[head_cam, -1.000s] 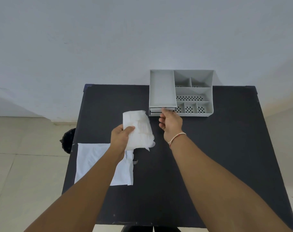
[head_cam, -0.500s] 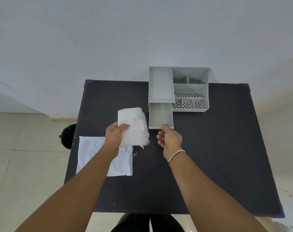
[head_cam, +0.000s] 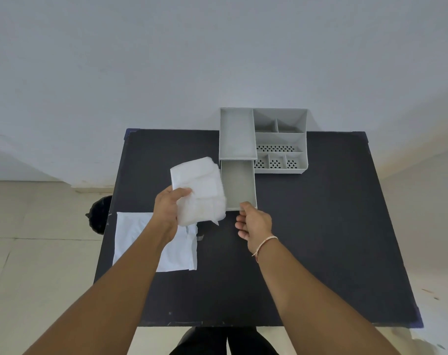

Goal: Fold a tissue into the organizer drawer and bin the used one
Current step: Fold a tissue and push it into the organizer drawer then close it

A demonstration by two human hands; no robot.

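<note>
A grey organizer (head_cam: 280, 139) stands at the far edge of the black table (head_cam: 320, 239). Its drawer (head_cam: 237, 185) is pulled out toward me and looks empty inside. My right hand (head_cam: 254, 222) pinches the drawer's front edge with thumb and forefinger. My left hand (head_cam: 167, 208) holds a folded white tissue (head_cam: 199, 190) up just left of the drawer. A second white tissue (head_cam: 141, 242) lies flat on the table's left side, partly under my left forearm.
A black bin (head_cam: 98, 217) stands on the tiled floor beside the table's left edge, mostly hidden by the tabletop. A white wall rises behind the table.
My right hand has pulled the drawer out of the organizer toward me. My left hand keeps the folded tissue raised beside it.
</note>
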